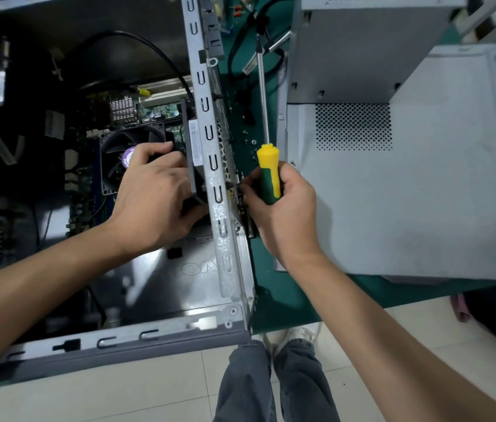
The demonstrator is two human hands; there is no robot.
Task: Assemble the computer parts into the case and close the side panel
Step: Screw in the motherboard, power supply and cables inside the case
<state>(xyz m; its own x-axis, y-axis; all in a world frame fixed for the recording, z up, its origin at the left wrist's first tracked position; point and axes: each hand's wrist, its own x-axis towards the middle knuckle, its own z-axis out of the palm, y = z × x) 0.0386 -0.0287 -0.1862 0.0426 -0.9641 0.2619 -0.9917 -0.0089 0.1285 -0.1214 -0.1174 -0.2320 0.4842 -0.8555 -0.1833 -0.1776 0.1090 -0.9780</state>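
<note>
The open grey computer case (210,166) lies on its side on the green mat, motherboard and CPU cooler fan (118,153) visible inside. My left hand (152,196) is inside the case and grips a black case fan (193,166) against the inner face of the rear wall. My right hand (283,205) is outside that wall; it holds a screwdriver with a yellow and green handle (268,175), shaft pointing away, while its fingertips pinch something small at the wall, too small to identify.
The grey side panel (408,193) with a perforated vent lies to the right on the mat. A grey metal box (362,50) sits behind it. Black cables (240,50) and loose screws (249,143) lie between case and panel. The table edge and my legs are below.
</note>
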